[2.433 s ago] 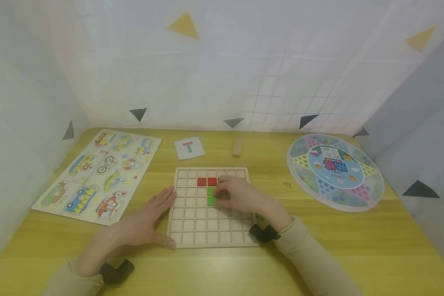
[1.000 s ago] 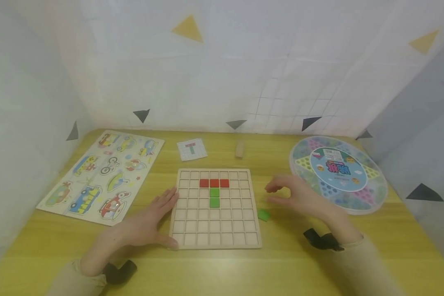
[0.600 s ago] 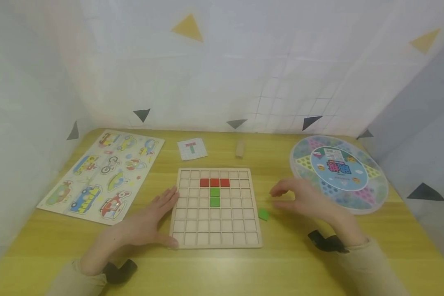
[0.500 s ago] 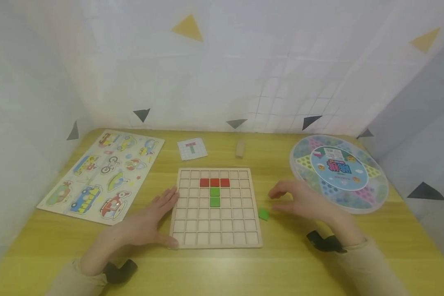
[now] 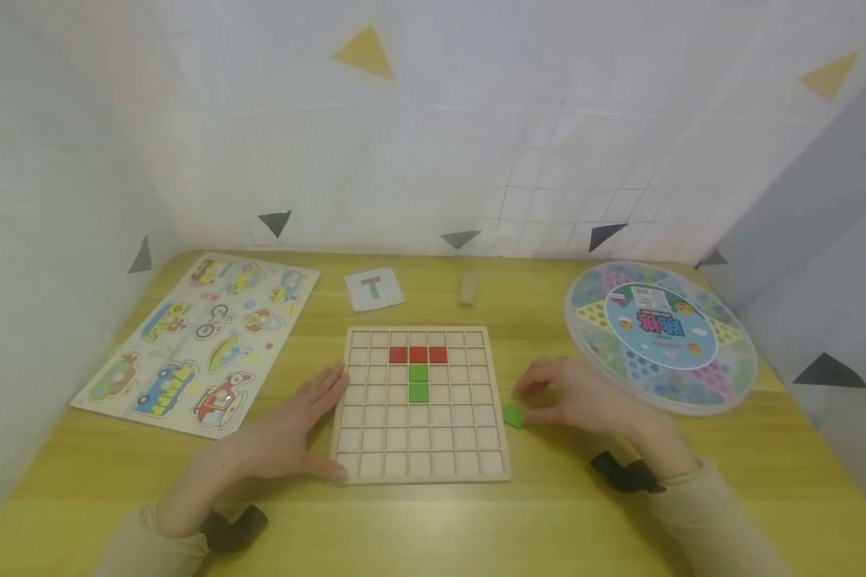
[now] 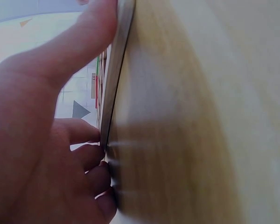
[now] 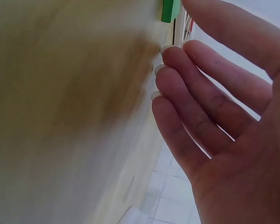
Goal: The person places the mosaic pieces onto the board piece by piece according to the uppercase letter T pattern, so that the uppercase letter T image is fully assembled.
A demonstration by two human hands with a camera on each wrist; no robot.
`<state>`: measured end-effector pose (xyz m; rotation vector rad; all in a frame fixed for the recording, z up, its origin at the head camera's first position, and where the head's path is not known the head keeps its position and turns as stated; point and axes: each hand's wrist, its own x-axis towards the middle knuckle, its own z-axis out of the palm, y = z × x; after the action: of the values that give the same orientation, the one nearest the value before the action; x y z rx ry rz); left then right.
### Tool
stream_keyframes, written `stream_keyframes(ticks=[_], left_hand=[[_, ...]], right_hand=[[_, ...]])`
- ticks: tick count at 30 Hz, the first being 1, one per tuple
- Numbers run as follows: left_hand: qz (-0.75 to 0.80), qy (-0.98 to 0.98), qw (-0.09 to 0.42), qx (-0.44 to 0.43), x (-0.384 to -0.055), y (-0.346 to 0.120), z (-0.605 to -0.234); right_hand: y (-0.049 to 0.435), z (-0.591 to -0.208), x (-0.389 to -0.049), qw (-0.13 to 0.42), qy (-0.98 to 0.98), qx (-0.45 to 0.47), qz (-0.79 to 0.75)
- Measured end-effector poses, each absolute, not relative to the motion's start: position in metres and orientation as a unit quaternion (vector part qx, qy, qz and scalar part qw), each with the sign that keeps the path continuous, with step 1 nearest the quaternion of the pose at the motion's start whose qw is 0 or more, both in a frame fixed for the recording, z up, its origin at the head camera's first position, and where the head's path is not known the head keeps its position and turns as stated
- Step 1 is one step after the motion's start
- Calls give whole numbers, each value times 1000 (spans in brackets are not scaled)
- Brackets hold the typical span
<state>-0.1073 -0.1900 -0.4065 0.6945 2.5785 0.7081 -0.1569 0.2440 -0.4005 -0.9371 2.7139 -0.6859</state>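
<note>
A wooden grid board (image 5: 397,441) lies in the middle of the table, with three red tiles (image 5: 418,354) in a row and two green tiles (image 5: 418,373) below the middle one. My left hand (image 5: 277,441) rests along the board's left side, thumb at the near corner and fingertips on the edge. Just off the right side lies a loose green tile (image 5: 514,415), partly seen at the top of the right wrist view. My right hand (image 5: 584,397) is beside it, thumb tip at the tile and the other fingers arched apart from the thumb.
A vehicle picture puzzle (image 5: 202,344) lies at the left. Behind the board are a small card (image 5: 374,289) with a T pattern and a wooden block (image 5: 467,289). A round Chinese checkers box (image 5: 660,336) lies at the right, close behind my right hand.
My right hand left the board, uncovering the third red tile, and moved right. Over the last half second it lowered toward the loose green tile. The left hand stayed at the board's edge.
</note>
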Motion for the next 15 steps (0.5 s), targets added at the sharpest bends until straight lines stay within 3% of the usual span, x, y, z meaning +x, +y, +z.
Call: stream_keyframes(ticks=[7,15], left_hand=[[249,917,187,248,-107,-190,-406],[251,917,185,250,-107,-190,-406]], right_hand=[[242,-405,-157,103,908,-333,-231],[240,-407,-156,78,903,-354,-229]])
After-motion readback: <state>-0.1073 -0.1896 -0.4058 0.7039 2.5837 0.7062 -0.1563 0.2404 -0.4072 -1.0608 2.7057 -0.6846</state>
